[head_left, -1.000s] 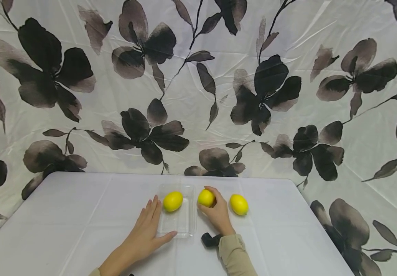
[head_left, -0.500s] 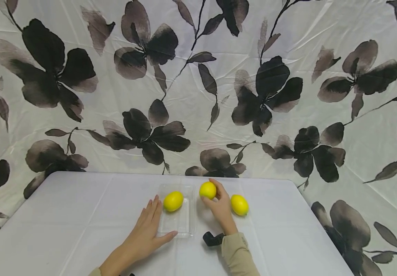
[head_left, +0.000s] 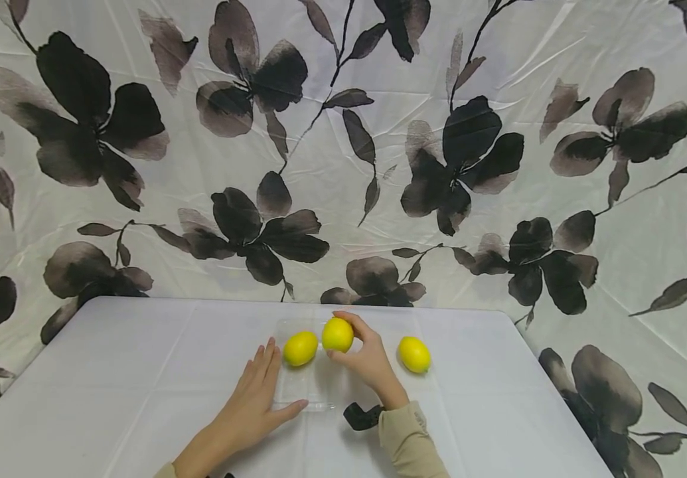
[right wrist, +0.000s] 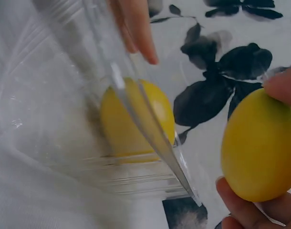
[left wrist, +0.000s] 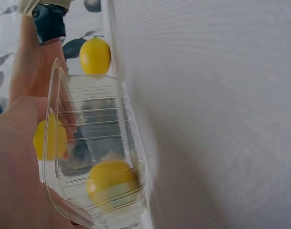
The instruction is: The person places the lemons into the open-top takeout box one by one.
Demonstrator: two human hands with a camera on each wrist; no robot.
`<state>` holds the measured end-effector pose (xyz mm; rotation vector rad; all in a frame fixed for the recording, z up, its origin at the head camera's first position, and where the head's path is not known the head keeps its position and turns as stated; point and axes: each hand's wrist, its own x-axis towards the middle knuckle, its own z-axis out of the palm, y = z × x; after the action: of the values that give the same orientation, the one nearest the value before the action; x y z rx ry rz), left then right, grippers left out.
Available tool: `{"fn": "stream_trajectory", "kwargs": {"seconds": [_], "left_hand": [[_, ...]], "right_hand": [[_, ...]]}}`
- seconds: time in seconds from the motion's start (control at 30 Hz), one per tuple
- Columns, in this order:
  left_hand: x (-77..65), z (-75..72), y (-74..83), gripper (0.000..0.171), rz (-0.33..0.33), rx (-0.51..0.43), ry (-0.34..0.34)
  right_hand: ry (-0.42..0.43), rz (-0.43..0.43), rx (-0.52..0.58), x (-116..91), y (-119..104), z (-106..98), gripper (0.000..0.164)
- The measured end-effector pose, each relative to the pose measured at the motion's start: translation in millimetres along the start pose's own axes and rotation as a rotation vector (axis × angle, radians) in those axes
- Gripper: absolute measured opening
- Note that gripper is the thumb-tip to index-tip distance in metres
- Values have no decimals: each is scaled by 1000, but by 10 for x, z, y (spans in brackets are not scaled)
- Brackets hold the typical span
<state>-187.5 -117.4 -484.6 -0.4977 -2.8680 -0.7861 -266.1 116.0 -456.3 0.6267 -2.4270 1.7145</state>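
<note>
My right hand pinches a yellow lemon between thumb and fingers, over the right rim of a clear plastic container. In the right wrist view the held lemon shows large, gripped at both ends. Inside the container a second lemon lies toward the back; the left wrist view shows this lemon through the clear wall. My left hand has its fingers straight along the container's left side, thumb near the front edge. A third lemon rests on the table to the right of my right hand.
A white cloth covers the table. Behind it hangs a white curtain with dark flowers. A black device sits at my right wrist, by the beige sleeve.
My right hand lifted the lemon from the table beside the container, then moved left with it over the container's right side. The left hand stayed in place.
</note>
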Motion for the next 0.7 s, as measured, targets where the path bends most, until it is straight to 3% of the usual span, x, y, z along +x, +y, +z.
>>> {"fn": "stream_trajectory", "kwargs": {"seconds": [0.3, 0.5, 0.7], "left_hand": [[-8, 0, -2, 109, 11, -8, 12], [-10, -7, 7, 109, 15, -21, 15], [-8, -11, 22, 108, 18, -12, 29]], "right_hand": [[-196, -37, -188, -41, -89, 104, 70], [-228, -142, -402, -42, -68, 176, 70], [-261, -165, -530, -51, -64, 223, 69]]}}
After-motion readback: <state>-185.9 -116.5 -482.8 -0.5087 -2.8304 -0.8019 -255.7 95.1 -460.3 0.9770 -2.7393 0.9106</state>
